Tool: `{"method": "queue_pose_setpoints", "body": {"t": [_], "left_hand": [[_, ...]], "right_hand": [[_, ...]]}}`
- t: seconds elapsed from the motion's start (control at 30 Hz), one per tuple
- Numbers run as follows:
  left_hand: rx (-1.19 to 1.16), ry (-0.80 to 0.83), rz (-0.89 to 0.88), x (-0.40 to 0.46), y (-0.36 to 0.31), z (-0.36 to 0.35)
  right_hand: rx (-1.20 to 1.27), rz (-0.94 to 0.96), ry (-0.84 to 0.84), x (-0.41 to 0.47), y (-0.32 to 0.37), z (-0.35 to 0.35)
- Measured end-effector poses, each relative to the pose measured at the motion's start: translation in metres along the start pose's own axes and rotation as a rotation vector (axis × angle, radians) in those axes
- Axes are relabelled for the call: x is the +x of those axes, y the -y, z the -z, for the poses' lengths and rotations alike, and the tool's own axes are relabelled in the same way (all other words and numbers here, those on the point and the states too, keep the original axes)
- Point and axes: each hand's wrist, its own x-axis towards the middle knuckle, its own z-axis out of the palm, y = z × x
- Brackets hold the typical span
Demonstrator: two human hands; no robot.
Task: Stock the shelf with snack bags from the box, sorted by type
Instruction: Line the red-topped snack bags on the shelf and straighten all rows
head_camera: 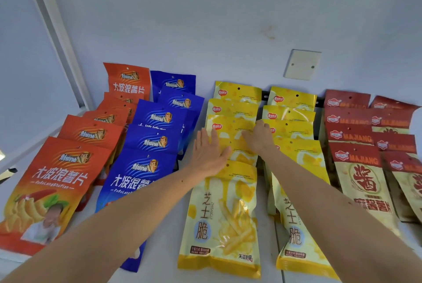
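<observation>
Snack bags hang in rows on the wall display. Orange chip bags (52, 182) fill the left row and blue chip bags (141, 168) the one beside it. Two rows of yellow cheese-stick bags (219, 214) hang in the middle, with red-and-cream sesame bags (363, 182) on the right. My left hand (209, 152) lies flat with straight fingers against the left side of a yellow bag (242, 154) in the left yellow row. My right hand (260, 136) touches the same bag's upper right part, its fingers bent over the bag's top. The box is out of view.
A cream blank wall plate (301, 64) sits on the pale wall above the yellow rows. A white vertical frame edge (59, 38) runs down at the left. A dark rail (266, 95) shows behind the yellow bags.
</observation>
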Motion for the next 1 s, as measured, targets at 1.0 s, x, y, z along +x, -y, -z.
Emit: {"method": "queue_pose_setpoints", "body": {"t": [1.0], "left_hand": [[-0.007,0.023,0.080,0.045,0.010,0.003]], "right_hand": [[-0.012,-0.107,0.027,0.002,0.005,-0.026]]}}
